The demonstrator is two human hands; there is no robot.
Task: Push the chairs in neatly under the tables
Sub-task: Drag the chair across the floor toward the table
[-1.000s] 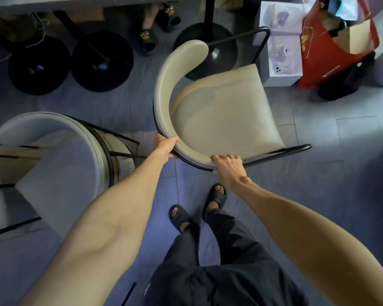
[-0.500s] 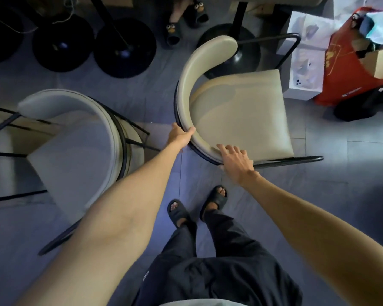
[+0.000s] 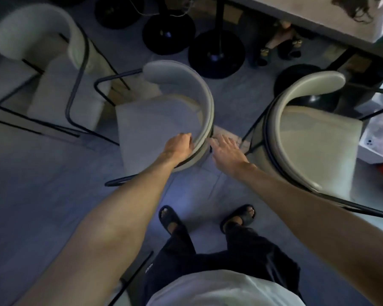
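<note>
Three beige chairs with curved backrests and black metal frames stand on the grey floor. The middle chair (image 3: pixel 164 120) is right in front of me. My left hand (image 3: pixel 179 144) grips the near end of its backrest. My right hand (image 3: pixel 227 151) is spread open just right of that backrest, in the gap between the chairs; touching or not, I cannot tell. The right chair (image 3: pixel 314 138) stands beside it, with my right forearm crossing its near edge. A third chair (image 3: pixel 44 69) is at the far left. The table edge (image 3: pixel 318 21) runs across the top right.
Black round table bases (image 3: pixel 217 55) and posts stand on the floor beyond the chairs. Another person's feet in sandals (image 3: pixel 279 49) rest under the table. A white box (image 3: pixel 376 140) and a red bag sit at the right edge. My own sandalled feet are below.
Both hands have left the right chair. The view has swung left, and my left hand now grips the middle chair's backrest while my right hand hovers open beside it.
</note>
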